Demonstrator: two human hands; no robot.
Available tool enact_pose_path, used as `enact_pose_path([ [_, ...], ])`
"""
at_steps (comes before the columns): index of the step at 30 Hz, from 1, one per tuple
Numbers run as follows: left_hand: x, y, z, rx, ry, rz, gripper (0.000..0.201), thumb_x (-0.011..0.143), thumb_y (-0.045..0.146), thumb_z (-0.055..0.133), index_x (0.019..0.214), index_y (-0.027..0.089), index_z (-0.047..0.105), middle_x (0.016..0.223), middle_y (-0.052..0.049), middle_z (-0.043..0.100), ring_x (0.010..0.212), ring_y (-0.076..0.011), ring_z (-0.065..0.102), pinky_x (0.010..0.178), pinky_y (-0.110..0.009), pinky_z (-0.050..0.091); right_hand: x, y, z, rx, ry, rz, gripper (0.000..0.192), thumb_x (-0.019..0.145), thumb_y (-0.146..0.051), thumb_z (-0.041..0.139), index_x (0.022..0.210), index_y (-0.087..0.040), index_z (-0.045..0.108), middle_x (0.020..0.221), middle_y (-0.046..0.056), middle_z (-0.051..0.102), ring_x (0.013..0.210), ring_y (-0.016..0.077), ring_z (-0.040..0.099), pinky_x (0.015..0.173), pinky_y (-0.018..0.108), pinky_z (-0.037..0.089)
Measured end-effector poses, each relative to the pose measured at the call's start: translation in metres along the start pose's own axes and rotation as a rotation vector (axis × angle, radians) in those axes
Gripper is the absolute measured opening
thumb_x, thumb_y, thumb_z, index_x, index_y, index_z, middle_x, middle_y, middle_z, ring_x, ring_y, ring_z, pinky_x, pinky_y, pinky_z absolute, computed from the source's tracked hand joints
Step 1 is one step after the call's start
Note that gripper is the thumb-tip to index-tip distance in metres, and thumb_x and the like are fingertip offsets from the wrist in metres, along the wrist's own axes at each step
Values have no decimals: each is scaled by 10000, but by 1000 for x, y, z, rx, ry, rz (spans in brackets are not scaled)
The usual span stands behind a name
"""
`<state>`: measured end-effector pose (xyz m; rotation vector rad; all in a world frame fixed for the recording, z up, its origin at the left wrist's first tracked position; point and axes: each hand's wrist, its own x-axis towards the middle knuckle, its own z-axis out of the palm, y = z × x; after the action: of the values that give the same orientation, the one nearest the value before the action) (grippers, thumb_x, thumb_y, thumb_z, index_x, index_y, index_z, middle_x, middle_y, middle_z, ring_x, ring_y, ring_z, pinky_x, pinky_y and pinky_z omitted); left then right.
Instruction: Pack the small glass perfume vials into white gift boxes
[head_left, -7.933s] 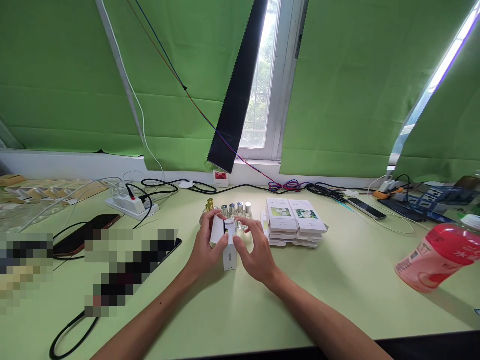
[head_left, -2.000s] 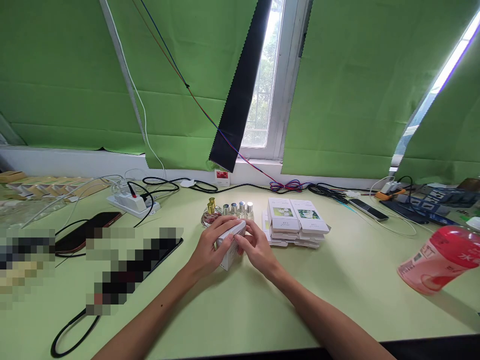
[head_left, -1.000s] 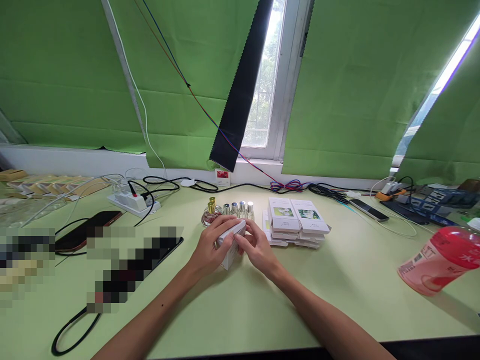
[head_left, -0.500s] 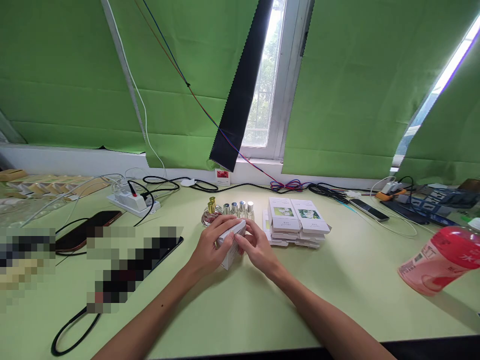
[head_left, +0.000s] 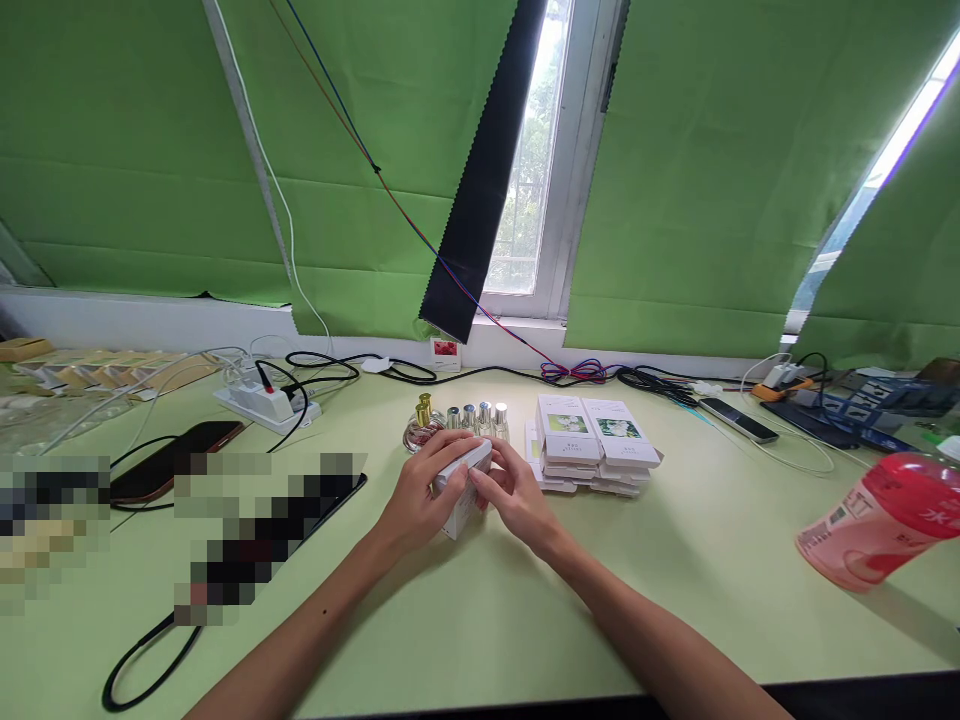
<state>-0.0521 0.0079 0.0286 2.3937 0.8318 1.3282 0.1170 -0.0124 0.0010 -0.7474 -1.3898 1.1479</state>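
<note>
Both hands hold a small white carton at the middle of the light green table. My left hand wraps its left side with fingers over the top. My right hand presses fingertips against its right end. The carton leans, its lower end resting on the table. Just behind it stands a row of small glass bottles with silver caps and a round bottle with a gold cap. To the right lie stacks of flat white cartons with flower pictures.
A white power strip with black cables sits at the back left, near a dark phone. Another phone and cables lie at the back right. A pink bottle lies on its side at the right edge.
Since 7.9 s ago the carton has gone from upright with an open flap to leaning with both hands closed around it. Over the last second nothing visibly moves.
</note>
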Motion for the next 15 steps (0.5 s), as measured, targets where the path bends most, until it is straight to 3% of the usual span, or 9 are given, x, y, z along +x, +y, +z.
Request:
enact_pose_path([
  [15,1,-1,1,1,-1,8,325,999,240,480,1248,230,689,1273,-72,645,1191,-210,603,1024,-355,502,3,5,1,13,25,-17,498,908,-581,618,1262,-237,559,1005,31,623,576,92,555,541,258,482],
])
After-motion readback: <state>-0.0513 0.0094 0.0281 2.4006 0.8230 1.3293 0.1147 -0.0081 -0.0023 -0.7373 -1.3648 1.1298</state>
